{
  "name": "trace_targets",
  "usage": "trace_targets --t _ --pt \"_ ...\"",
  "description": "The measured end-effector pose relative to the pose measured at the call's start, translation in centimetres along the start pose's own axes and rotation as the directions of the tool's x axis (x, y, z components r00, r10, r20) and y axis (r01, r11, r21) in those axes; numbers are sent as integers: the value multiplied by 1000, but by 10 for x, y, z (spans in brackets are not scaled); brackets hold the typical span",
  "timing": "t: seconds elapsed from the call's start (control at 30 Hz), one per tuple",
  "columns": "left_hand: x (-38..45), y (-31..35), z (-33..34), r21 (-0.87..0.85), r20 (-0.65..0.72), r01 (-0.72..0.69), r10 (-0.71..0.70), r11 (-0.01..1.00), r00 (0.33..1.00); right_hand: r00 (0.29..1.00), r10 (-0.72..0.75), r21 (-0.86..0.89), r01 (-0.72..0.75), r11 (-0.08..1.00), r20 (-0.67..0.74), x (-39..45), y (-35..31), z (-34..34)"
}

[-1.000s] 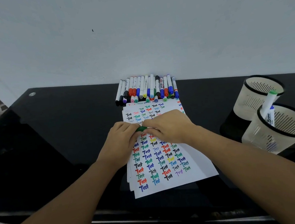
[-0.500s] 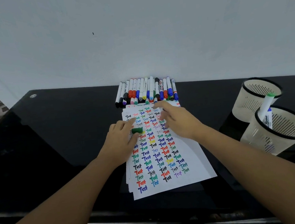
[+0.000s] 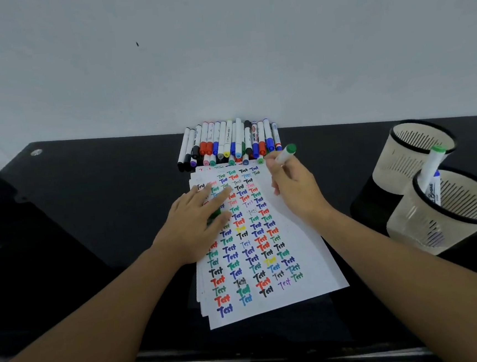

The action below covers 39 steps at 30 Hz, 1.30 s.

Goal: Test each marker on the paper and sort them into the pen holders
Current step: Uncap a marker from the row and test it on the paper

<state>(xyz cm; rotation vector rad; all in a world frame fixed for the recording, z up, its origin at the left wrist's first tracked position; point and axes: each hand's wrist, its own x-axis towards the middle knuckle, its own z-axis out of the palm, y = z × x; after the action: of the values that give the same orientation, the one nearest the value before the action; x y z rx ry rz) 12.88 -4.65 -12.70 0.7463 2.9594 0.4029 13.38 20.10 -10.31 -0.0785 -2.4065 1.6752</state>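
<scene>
A stack of white paper (image 3: 305, 251) covered in coloured "Test" words lies on the black table (image 3: 90, 211). My left hand (image 3: 195, 228) lies flat on the paper's upper left, fingers stretched out, with a green cap (image 3: 214, 214) pinched between thumb and forefinger. My right hand (image 3: 294, 190) grips an uncapped green marker (image 3: 285, 153) at the paper's top right corner, its green rear end pointing up and away. The tip is hidden by my fingers. Several capped markers (image 3: 228, 144) lie in a row against the wall.
Two beige mesh pen holders stand at the right: the far holder (image 3: 397, 167) shows nothing inside, and the near holder (image 3: 408, 223) has a green-capped marker (image 3: 432, 164) and a blue one (image 3: 435, 189). The wall runs along the table's back edge.
My hands pulled apart, the cap staying in my left and the marker in my right. My right hand carried the marker up to the paper's top right; my left hand flattened on the paper.
</scene>
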Motion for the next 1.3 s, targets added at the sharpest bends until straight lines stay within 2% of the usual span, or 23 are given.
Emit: trace_targets --t 0.4,0.6,0.9,1.3 --pt "2 0 1 1 -24 30 -30 1000 999 986 122 0 -123 992 -113 13 5 8" --pt "2 -1 2 6 -25 36 -36 999 999 999 40 -79 -43 996 -37 16 9 6" --pt "3 -2 3 -1 -28 41 -41 999 999 996 91 -113 -91 989 -1 25 19 6" --pt "2 -1 4 -14 -43 42 -43 999 998 996 86 -182 -83 980 12 30 24 7"
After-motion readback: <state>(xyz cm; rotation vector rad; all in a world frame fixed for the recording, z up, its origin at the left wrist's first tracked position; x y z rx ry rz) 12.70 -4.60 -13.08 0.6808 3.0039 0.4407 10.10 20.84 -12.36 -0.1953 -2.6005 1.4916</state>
